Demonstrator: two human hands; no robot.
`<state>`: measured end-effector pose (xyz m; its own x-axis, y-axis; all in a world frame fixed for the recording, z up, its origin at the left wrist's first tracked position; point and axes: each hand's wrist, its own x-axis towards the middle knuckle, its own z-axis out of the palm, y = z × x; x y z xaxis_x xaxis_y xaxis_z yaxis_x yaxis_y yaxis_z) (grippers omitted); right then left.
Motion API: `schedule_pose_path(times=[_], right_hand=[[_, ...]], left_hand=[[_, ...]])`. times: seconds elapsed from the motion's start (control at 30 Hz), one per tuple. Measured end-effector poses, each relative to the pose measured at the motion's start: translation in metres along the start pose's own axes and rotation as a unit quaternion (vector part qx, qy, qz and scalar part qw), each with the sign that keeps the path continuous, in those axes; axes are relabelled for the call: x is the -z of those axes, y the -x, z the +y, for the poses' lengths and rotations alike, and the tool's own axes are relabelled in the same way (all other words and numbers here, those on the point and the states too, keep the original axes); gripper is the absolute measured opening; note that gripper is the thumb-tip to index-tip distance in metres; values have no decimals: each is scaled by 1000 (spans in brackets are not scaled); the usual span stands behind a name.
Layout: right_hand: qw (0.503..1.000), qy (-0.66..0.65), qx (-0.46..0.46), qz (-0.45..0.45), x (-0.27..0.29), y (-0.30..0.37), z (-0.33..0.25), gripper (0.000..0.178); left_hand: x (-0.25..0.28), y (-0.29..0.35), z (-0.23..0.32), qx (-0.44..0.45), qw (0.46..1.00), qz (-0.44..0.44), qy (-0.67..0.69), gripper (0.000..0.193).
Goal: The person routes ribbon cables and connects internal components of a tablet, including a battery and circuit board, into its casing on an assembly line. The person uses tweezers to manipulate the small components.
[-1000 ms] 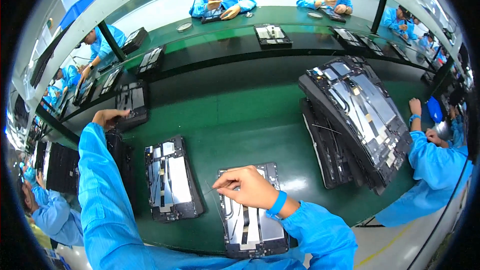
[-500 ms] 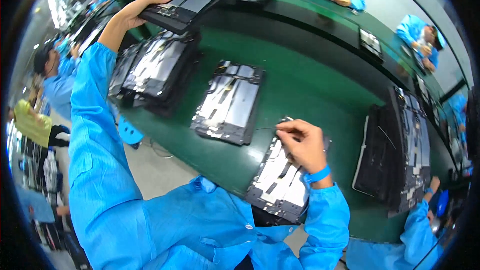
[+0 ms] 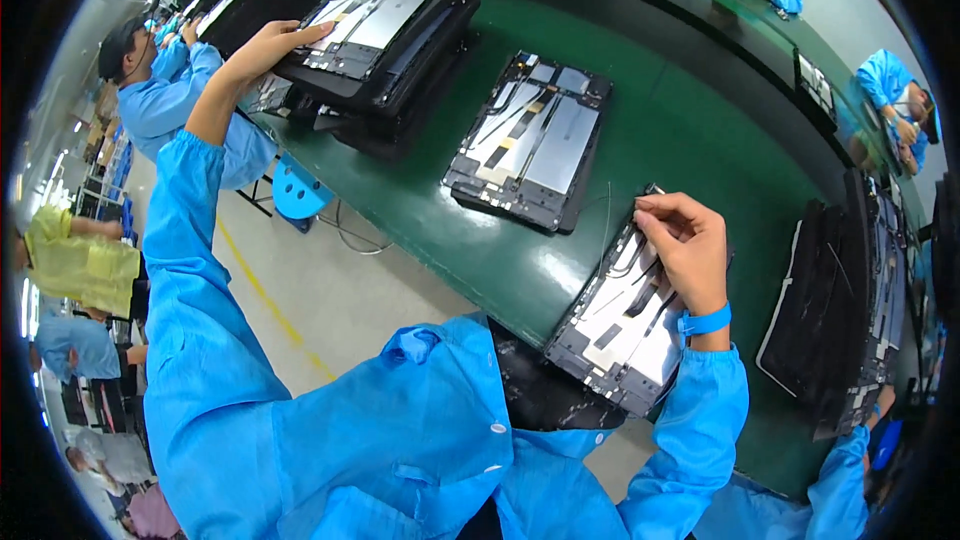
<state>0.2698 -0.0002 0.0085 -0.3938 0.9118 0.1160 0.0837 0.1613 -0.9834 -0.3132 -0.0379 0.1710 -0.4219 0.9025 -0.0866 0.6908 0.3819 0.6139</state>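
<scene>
My left hand [image 3: 265, 52] grips the near left edge of an opened tablet [image 3: 375, 15], its inner parts facing up. That tablet rests on top of a stack of similar tablets [image 3: 400, 110]. Over another opened tablet [image 3: 620, 325], close to my body, my right hand [image 3: 690, 250] is closed in a pinch at the upper end. A thin dark wire [image 3: 608, 215] curves up beside those fingertips; the exact grip point is hard to make out. Between the two hands, a further opened tablet [image 3: 525, 145] lies on another one.
The green table [image 3: 410, 205] carries a row of dark panels and tablets [image 3: 840, 300] standing at the right. Behind runs a raised shelf [image 3: 700, 50] with devices on it. A co-worker [image 3: 160, 90] sits at the left, near a blue stool [image 3: 298, 190]. Other people work across the table.
My left hand has lowered its tablet from the air onto the stack. My right hand stays pinched over the near tablet, and the wire now points upward. The whole view has shifted.
</scene>
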Motion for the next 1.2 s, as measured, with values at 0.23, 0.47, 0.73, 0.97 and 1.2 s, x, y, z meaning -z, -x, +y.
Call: schedule_pose_path(times=[0.23, 0.47, 0.73, 0.97, 1.2], right_hand=[[1000, 17, -4, -1, 1, 2, -4, 17], [1000, 20, 19, 5, 0, 2, -6, 16], [998, 38, 38, 15, -5, 1, -9, 16], [997, 62, 37, -6, 1, 3, -11, 19], [998, 61, 22, 10, 0, 3, -12, 20]], left_hand=[[-17, 18, 7, -272, 871, 221, -345, 46], [-206, 136, 119, -676, 735, 3, -60, 25], [-314, 116, 133, -733, 679, -27, -39, 44], [-319, 108, 141, -723, 689, -52, -6, 33], [-323, 105, 140, -727, 684, -57, -3, 32]])
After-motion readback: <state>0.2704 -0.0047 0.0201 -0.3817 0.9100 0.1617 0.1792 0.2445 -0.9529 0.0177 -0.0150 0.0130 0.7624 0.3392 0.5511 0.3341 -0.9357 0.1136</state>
